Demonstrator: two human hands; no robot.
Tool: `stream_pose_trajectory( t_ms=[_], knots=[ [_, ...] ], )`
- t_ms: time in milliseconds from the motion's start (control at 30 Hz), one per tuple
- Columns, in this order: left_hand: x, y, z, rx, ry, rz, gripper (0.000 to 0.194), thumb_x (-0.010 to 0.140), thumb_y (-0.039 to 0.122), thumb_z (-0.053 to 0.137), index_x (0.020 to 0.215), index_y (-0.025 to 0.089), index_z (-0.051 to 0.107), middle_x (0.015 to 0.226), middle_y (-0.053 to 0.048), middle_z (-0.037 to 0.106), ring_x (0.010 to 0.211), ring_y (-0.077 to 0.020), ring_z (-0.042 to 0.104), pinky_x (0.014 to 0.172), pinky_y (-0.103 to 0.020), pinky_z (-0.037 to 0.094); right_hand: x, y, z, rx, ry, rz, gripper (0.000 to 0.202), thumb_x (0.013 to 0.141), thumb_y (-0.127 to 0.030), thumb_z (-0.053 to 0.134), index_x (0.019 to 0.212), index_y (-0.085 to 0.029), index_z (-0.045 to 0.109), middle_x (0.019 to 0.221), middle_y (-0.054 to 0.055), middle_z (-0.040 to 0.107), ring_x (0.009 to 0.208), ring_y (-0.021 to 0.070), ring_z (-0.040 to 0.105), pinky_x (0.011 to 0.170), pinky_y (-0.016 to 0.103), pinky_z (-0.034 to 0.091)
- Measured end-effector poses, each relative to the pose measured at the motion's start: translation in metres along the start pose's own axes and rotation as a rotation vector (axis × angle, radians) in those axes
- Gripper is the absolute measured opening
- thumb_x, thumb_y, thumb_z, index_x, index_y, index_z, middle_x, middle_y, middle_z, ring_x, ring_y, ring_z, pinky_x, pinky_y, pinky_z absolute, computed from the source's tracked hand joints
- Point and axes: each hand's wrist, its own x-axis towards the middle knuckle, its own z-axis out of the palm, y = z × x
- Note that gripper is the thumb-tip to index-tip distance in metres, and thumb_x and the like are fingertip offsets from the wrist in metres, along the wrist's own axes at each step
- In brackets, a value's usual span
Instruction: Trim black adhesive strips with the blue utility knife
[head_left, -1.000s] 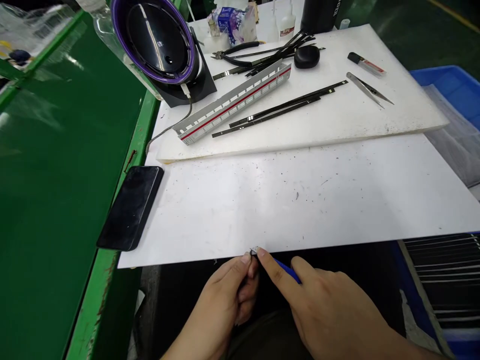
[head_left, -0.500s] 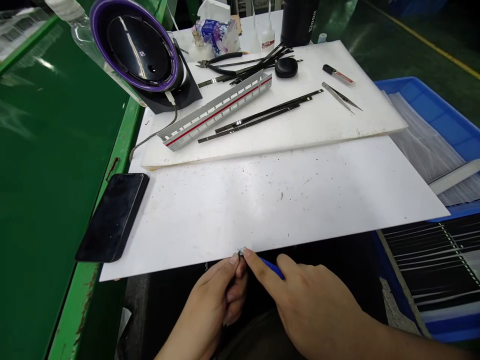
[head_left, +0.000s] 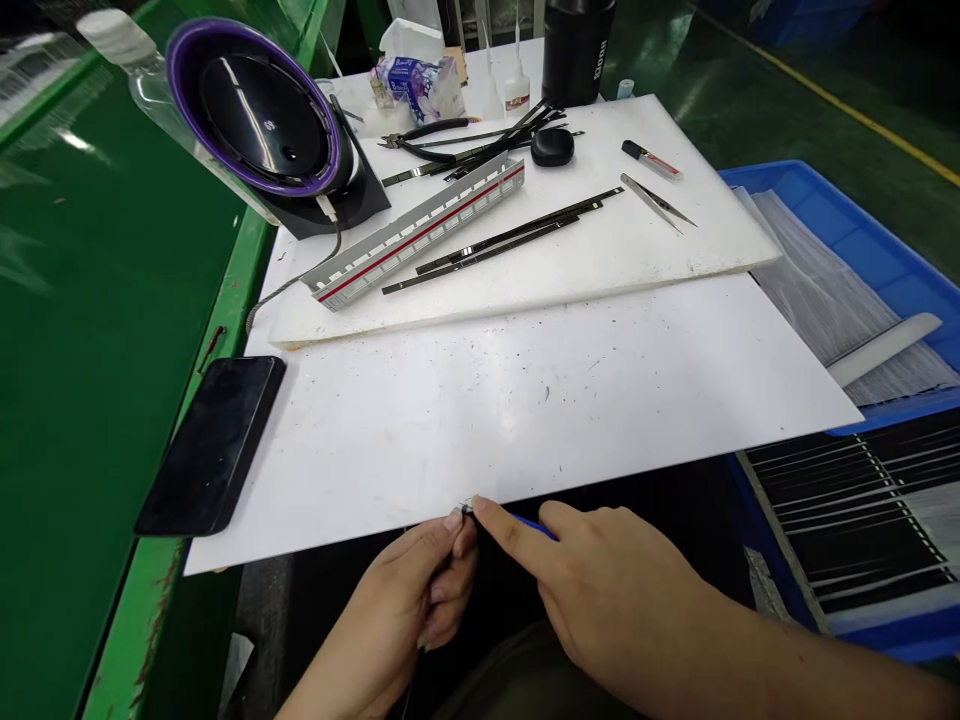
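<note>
At the near edge of the white board (head_left: 360,430), my left hand (head_left: 420,580) is closed, thumb and fingers pinching a small dark piece (head_left: 466,508) that is mostly hidden. My right hand (head_left: 607,570) grips a blue-handled tool (head_left: 534,524), its forefinger stretched along the top. The tool's tip meets the piece between the two hands; its exact shape is too small to make out. Farther back, dark thin strips (head_left: 495,240) and a grey train-carriage side with a red stripe (head_left: 420,235) lie on a white foam slab (head_left: 645,250).
A black phone (head_left: 214,440) lies at the left. Behind are a purple-rimmed fan (head_left: 259,115), cutting pliers (head_left: 420,140), a black case (head_left: 553,147), tweezers (head_left: 656,203) and a small glue tube (head_left: 651,160). Blue crates (head_left: 862,230) stand at the right.
The whole view has shifted slightly, with the table things sitting a little lower and farther left. Both hands keep their hold, and the right forefinger still presses near the left fingertips.
</note>
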Motion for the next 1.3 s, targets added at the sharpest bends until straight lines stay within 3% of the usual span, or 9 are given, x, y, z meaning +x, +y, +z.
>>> stream_pose_trajectory(
  t_ms=[367,800,1033,1300],
  knots=[
    [0.0011,-0.0026,-0.0002,0.017,0.020,0.009,0.035,0.086,0.050,0.061,0.070,0.019,0.053,0.053,0.008,0.034,0.042,-0.0054,0.020,0.039,-0.018,0.017,0.0006,-0.0029,-0.0008,-0.121,0.005,-0.021,0.087,0.078,-0.008,0.053,0.155,-0.031,0.020,0.076,-0.001,0.056,0.044,0.0148,0.049,0.044,0.031,0.008],
    [-0.0001,-0.0005,0.0032,0.061,0.040,0.047,0.038,0.079,0.052,0.068,0.069,0.020,0.051,0.051,0.010,0.035,0.040,-0.0044,0.020,0.038,-0.018,0.019,-0.0010,-0.0007,0.0012,-0.035,0.036,0.003,0.071,0.088,-0.014,0.049,0.153,-0.031,0.027,0.079,0.000,0.061,0.055,0.0174,0.058,0.044,0.030,0.018],
    [0.0003,0.0004,0.0055,0.060,0.042,0.052,0.039,0.079,0.053,0.069,0.069,0.020,0.051,0.051,0.009,0.036,0.039,-0.0044,0.020,0.038,-0.018,0.018,-0.0030,-0.0031,-0.0003,-0.025,0.013,0.012,0.073,0.089,-0.016,0.051,0.155,-0.031,0.024,0.081,0.001,0.062,0.056,0.0166,0.058,0.045,0.029,0.021],
    [-0.0004,0.0004,0.0041,0.082,0.048,0.035,0.040,0.079,0.055,0.068,0.068,0.020,0.051,0.052,0.009,0.034,0.041,-0.0048,0.020,0.038,-0.018,0.017,-0.0019,-0.0034,0.0005,-0.093,0.030,0.013,0.080,0.082,-0.013,0.054,0.154,-0.032,0.024,0.076,-0.001,0.058,0.048,0.0160,0.054,0.043,0.030,0.012]
  ],
)
